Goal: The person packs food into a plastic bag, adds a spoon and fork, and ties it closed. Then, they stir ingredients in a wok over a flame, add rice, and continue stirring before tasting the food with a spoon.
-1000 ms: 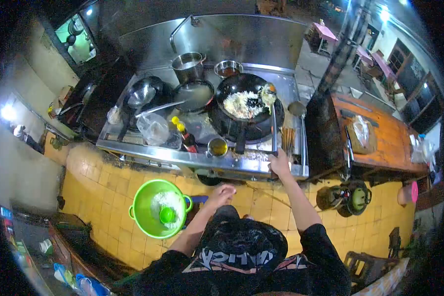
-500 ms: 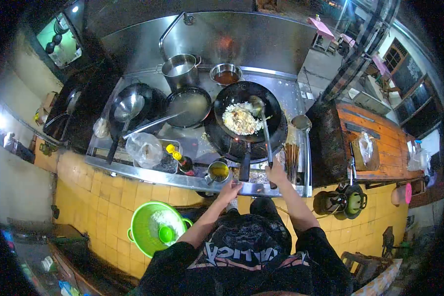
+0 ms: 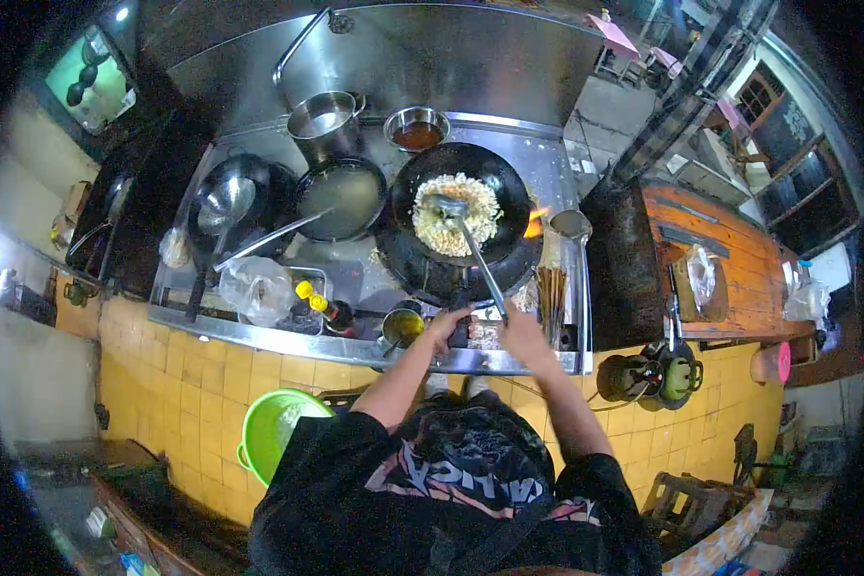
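A black wok [image 3: 507, 173] sits on the stove with pale rice-like food [image 3: 480, 226] spread in its middle. My left hand [image 3: 444, 329] is closed around the wok's handle at the stove's front. A metal ladle [image 3: 480, 257] runs from my right hand [image 3: 523, 338], which is closed on its handle, and its bowl rests in the food. Orange flame [image 3: 536, 223] shows at the wok's right rim. A metal cup of yellow liquid [image 3: 403, 327] stands just left of my left hand.
Left on the stove are a pan of liquid [image 3: 341, 202], a pot [image 3: 324, 117], a wok with a strainer [image 3: 227, 204], a plastic bag [image 3: 257, 290] and bottles [image 3: 336, 315]. Skewers [image 3: 550, 298] stand right. A green basket [image 3: 259, 432] is on the floor.
My left hand has moved forward along the wok handle. The ladle's bowl has swung left into the food, which is more spread out. Flame now shows beside the wok.
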Demonstrator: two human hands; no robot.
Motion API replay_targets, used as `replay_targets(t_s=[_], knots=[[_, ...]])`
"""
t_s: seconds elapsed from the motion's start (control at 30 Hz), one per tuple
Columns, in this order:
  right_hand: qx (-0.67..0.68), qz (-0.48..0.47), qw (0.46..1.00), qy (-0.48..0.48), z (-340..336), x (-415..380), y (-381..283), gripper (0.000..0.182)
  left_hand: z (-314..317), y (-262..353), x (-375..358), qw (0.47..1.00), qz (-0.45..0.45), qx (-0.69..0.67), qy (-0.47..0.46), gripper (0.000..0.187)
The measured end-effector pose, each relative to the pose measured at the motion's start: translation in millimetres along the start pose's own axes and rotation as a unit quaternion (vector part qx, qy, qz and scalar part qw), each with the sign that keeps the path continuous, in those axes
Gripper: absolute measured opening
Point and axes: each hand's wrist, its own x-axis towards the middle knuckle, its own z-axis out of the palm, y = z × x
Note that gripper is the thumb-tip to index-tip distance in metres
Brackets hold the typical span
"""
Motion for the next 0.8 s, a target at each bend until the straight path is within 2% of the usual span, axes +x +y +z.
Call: replay_targets(t_s=[0.03,0.07,0.1,0.17,0.2,0.27,0.3,0.37,0.4,0.43,0.47,0.5,0.53,0.57,0.6,0.63,0.7,0.77,0.8], knots=[[0.057,0.013,0.996,-0.069,-40,-7,-5,0.049,10,-1,4,1.0,0.006,-0.002,0.003,0.021],[-0.003,-0.027,0.997,-0.066,-50,-2,23,0.048,24,-4,6,0.998,0.036,-0.026,0.055,0.018],[-0.035,-0.046,0.994,-0.09,-92,-12,18,0.047,38,-8,2,0.991,0.061,-0.049,0.108,0.016],[-0.044,-0.051,0.992,-0.106,-140,-27,15,0.038,113,25,-77,0.968,0.062,-0.243,-0.02,0.016],[-0.072,-0.034,0.991,-0.11,-158,-35,0,0.033,125,36,-97,0.968,0.065,-0.243,-0.015,0.016],[-0.075,-0.066,0.988,-0.116,-154,-31,5,0.033,133,51,-120,0.948,-0.056,-0.301,-0.089,0.017],[-0.079,-0.093,0.985,-0.121,-151,-34,8,0.033,125,53,-118,0.953,-0.055,-0.286,-0.079,0.018],[-0.086,-0.11,0.981,-0.134,-153,-38,10,0.036,77,15,-75,0.985,0.064,-0.151,-0.061,0.018],[-0.067,-0.122,0.984,-0.11,-150,-45,14,0.035,56,-8,-54,0.991,0.042,-0.123,-0.02,0.018],[-0.048,-0.131,0.986,-0.088,-148,-52,18,0.035,63,-12,-60,0.991,0.043,-0.126,0.025,0.018],[-0.076,-0.068,0.989,-0.109,-147,-54,12,0.034,76,-28,-75,0.993,0.046,-0.104,0.045,0.018],[-0.074,-0.069,0.99,-0.103,-143,-53,16,0.034,110,-21,-114,0.993,0.054,-0.082,0.062,0.018],[-0.096,-0.064,0.99,-0.079,-134,-56,22,0.039,122,-13,-130,0.993,0.053,-0.081,0.064,0.018],[-0.117,-0.06,0.99,-0.055,-128,-57,26,0.044,128,-3,-143,0.997,0.01,-0.073,0.027,0.017],[-0.131,-0.065,0.986,-0.08,-127,-56,28,0.048,128,5,-148,0.997,-0.034,-0.062,-0.01,0.017],[-0.128,-0.063,0.986,-0.083,-121,-56,30,0.048,113,13,-134,0.996,0.008,-0.078,-0.048,0.019],[-0.218,-0.085,0.971,-0.046,-104,-56,37,0.034,74,20,-85,0.994,0.053,-0.1,0.005,0.021],[-0.218,-0.059,0.972,-0.062,-96,-53,46,0.035,60,3,-69,0.994,0.051,-0.093,0.034,0.021],[-0.214,-0.087,0.973,-0.011,-93,-47,61,0.035,74,-10,-81,0.994,0.068,-0.07,0.044,0.02]])
